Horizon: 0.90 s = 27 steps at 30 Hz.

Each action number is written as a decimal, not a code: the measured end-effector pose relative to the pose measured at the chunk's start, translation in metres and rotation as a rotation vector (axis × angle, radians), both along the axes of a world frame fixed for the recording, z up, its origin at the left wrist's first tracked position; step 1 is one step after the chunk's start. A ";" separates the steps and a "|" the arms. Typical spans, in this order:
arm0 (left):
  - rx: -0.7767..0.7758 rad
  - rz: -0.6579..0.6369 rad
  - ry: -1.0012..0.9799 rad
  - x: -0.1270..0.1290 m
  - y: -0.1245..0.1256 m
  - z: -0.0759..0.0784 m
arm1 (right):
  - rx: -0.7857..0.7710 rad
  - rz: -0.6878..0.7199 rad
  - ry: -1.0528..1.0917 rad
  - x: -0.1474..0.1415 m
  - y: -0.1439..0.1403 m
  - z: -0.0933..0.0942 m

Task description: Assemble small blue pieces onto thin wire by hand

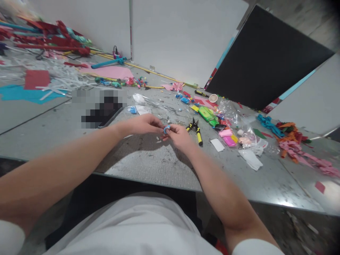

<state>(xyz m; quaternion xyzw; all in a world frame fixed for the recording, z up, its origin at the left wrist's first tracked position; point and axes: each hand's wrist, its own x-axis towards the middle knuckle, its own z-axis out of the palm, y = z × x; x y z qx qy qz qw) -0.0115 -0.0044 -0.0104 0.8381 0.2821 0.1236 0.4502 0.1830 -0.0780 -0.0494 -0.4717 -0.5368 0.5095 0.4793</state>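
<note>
Both hands are meeting over the middle of the grey, scuffed bench point(164, 166), a little way in from its near edge. The left hand point(145, 124) is reaching in from the left with its fingers curled tight, the fingertips pinching a small, light blue curled strip of soft material point(166, 129). The right hand point(180, 136) is closing on the same blue strip from the other side, thumb and forefinger pressed to it, the remaining fingers folded under. The strip is sitting between the two sets of fingertips, just above the bench surface; whether it is touching the bench cannot be told.

Just beside the right hand, toward the far edge, yellow-handled black snips point(196, 129) are lying flat. Farther right, a white paper rectangle point(217, 145), pink and yellow blocks point(228, 137) and a green plastic packet point(208, 115) are lying near one another. Pink and orange paper scraps point(297, 147) are piling up toward the right edge.
</note>
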 end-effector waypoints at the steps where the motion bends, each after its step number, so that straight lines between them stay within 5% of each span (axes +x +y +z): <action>1: 0.034 0.025 0.012 0.000 0.001 -0.001 | -0.015 0.012 0.011 0.000 0.000 -0.001; 7: 0.214 0.155 0.066 0.003 0.004 -0.001 | -0.015 0.072 0.035 -0.001 0.001 -0.006; 20: -0.060 0.212 -0.153 0.005 -0.007 0.004 | 0.080 0.012 0.062 0.004 0.004 -0.017; 27: -0.074 0.113 -0.202 0.005 -0.003 -0.002 | 0.098 -0.062 -0.081 0.001 0.000 -0.008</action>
